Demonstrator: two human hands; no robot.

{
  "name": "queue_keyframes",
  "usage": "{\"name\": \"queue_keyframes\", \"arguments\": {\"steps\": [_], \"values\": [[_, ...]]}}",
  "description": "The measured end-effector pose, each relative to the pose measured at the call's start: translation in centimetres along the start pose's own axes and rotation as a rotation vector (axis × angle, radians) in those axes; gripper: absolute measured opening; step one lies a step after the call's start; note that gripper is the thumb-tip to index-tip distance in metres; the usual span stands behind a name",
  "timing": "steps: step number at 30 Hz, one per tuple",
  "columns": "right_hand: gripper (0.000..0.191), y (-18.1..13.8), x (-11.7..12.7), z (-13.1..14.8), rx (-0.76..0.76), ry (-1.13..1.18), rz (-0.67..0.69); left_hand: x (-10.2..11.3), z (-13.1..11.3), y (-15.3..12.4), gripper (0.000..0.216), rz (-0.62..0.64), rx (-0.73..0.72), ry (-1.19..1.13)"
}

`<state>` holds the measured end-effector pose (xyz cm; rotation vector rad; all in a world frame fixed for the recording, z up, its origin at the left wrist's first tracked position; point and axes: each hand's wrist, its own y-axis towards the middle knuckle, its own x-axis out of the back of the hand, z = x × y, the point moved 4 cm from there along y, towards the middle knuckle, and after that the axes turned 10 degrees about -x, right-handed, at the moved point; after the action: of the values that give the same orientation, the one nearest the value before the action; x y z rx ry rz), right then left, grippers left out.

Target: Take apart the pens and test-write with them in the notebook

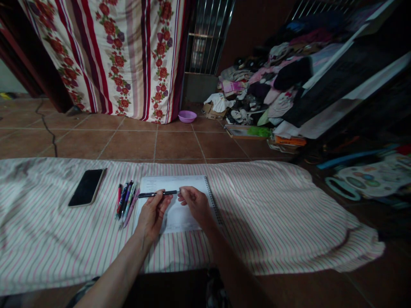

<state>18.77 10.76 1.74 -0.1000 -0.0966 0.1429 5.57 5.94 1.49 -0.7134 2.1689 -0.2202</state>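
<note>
A dark pen lies level above a white spiral notebook. My left hand is closed round the pen's middle. My right hand pinches the pen's right end with its fingertips. The notebook rests on a pink-and-white striped cloth spread on the floor. Left of the notebook lies a bundle of several pens, close to my left hand. Further left a black phone lies face up on the cloth.
Brown floor tiles stretch beyond the cloth. A flowered striped curtain hangs at the back. A small purple bowl sits by a heap of clothes at the right. A toy-like board lies at far right.
</note>
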Motion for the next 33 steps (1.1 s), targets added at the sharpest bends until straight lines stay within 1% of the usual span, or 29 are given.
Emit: {"name": "queue_keyframes", "arguments": {"steps": [4,7,9,15,23,29,33], "values": [[0.042,0.19,-0.03,-0.32,-0.045,0.125,0.047,0.12,0.08,0.16,0.016,-0.030,0.017,-0.045],[0.041,0.27,0.02,-0.26,-0.046,0.155,0.059,0.20,0.14,0.30,0.015,-0.041,0.025,-0.064],[0.038,0.27,0.05,-0.22,-0.040,0.157,0.040,0.25,0.18,0.32,0.015,-0.052,0.032,-0.061],[0.027,0.25,-0.16,-0.31,-0.020,0.129,0.002,0.04,0.16,0.07,0.016,-0.030,0.025,-0.037],[0.024,0.16,0.04,-0.06,-0.008,0.050,0.006,-0.02,0.14,-0.01,0.013,-0.013,0.015,-0.007],[0.029,-0.11,0.17,0.38,0.030,-0.043,-0.007,0.01,0.22,0.11,0.014,0.008,-0.009,0.010],[0.032,-0.05,0.06,0.16,0.002,0.013,0.006,0.07,0.20,0.23,0.015,-0.014,0.007,-0.011]]}}
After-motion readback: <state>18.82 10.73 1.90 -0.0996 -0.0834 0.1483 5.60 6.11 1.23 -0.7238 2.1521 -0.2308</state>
